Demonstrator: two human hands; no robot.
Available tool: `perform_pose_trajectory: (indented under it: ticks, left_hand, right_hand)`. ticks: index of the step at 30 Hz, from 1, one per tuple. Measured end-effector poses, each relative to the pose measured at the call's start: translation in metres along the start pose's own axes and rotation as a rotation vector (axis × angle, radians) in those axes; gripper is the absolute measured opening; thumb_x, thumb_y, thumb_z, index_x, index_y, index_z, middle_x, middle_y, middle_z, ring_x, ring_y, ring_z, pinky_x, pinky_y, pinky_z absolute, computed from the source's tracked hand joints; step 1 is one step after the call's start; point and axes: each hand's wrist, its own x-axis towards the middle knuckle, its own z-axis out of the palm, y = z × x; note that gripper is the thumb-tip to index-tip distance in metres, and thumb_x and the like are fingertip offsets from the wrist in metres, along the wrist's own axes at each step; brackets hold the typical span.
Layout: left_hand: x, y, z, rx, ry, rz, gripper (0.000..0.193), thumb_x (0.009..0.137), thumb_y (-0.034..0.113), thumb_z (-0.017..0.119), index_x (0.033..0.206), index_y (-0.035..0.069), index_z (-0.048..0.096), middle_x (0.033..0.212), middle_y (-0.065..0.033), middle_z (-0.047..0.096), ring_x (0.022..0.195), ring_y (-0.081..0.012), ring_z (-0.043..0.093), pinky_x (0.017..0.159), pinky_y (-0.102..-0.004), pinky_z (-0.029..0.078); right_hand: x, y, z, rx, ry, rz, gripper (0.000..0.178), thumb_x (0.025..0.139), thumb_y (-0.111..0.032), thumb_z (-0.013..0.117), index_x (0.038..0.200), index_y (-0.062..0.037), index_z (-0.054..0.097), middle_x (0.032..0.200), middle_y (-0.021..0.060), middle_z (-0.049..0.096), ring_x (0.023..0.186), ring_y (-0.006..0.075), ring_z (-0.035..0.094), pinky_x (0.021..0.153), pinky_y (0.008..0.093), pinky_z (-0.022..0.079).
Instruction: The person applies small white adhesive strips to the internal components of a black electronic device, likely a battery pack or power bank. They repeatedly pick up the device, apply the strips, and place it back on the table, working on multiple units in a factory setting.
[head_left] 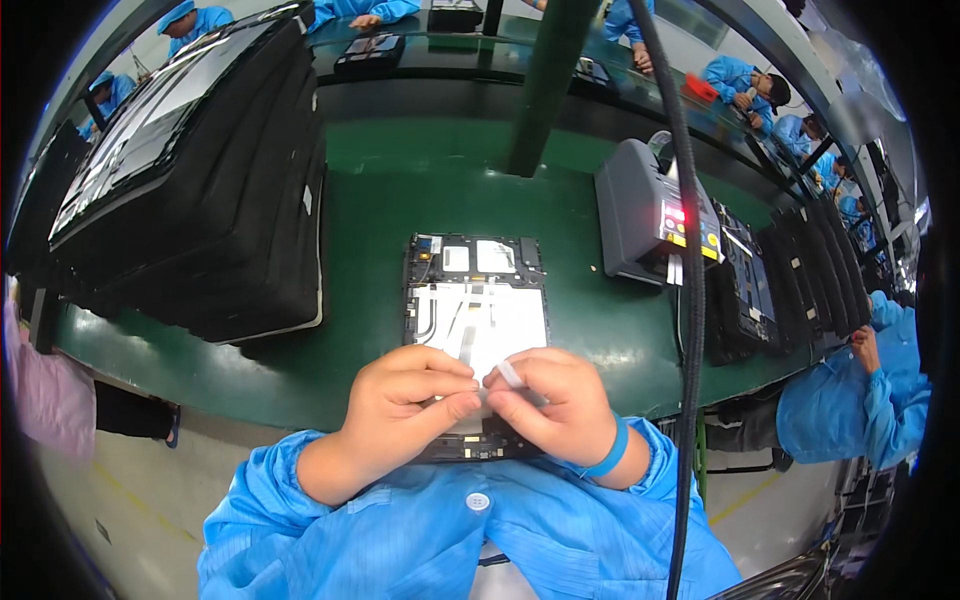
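An opened tablet-like device (420,300) lies on the green bench right before me, its black frame, white inner plate and flat cables showing. Over its lower half, my left hand (400,405) and my right hand (560,400) meet almost fingertip to fingertip. A small white strip (511,374) shows at my right index finger, and that hand is closed in a pinch by it. My left thumb and fingertips are pinched together too; what lies between them is too small to make out. A blue band (608,450) circles my right wrist.
A tall stack of black foam trays (250,220) stands at the left. To the right are a grey dispenser-like machine (640,210) with a red-lit display and more black trays (810,265). A black cable (688,330) hangs at the right, and a green post (545,100) rises behind. Co-workers sit around.
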Motion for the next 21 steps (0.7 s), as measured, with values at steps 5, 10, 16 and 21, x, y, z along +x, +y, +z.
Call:
perform_pose_trajectory:
  ticks: [5,10,16,21]
  left_hand:
    - [0.015,-0.018,-0.020,0.394,0.134,0.012,0.019,0.075,0.009,0.070,0.091,0.000,0.069,0.090,-0.0115,0.066,0.078,-0.0274,0.063,0.069,-0.0337,0.050]
    - [0.039,-0.039,-0.035,0.753,0.028,-0.065,0.023,0.078,0.012,0.065,0.099,0.001,0.066,0.097,-0.0108,0.062,0.091,-0.0300,0.060,0.079,-0.0379,0.049]
    - [0.041,-0.054,-0.037,0.762,-0.022,-0.111,0.023,0.078,0.015,0.065,0.098,0.003,0.066,0.098,-0.0097,0.061,0.093,-0.0293,0.059,0.080,-0.0394,0.049]
    - [0.042,-0.057,-0.039,0.771,-0.035,-0.075,0.021,0.077,0.015,0.065,0.094,0.004,0.068,0.096,-0.0091,0.062,0.092,-0.0289,0.059,0.080,-0.0397,0.049]
  right_hand:
    - [0.027,0.010,-0.010,-0.139,0.015,0.071,0.012,0.082,-0.012,0.064,0.080,-0.0017,0.060,0.071,0.0150,0.058,0.068,0.0336,0.059,0.058,0.0400,0.046]
    - [0.074,0.031,0.007,-0.158,-0.040,0.151,0.023,0.082,-0.011,0.064,0.102,-0.0026,0.055,0.081,0.0134,0.060,0.076,0.0300,0.061,0.068,0.0378,0.049]
    - [0.110,0.067,0.029,-0.402,-0.197,0.059,0.034,0.075,-0.002,0.064,0.107,-0.0033,0.052,0.081,0.0105,0.063,0.075,0.0292,0.062,0.064,0.0376,0.049]
    - [0.133,0.065,0.029,-0.395,-0.188,-0.166,0.030,0.078,-0.002,0.059,0.106,-0.0041,0.050,0.078,0.0145,0.062,0.075,0.0349,0.061,0.064,0.0443,0.047]
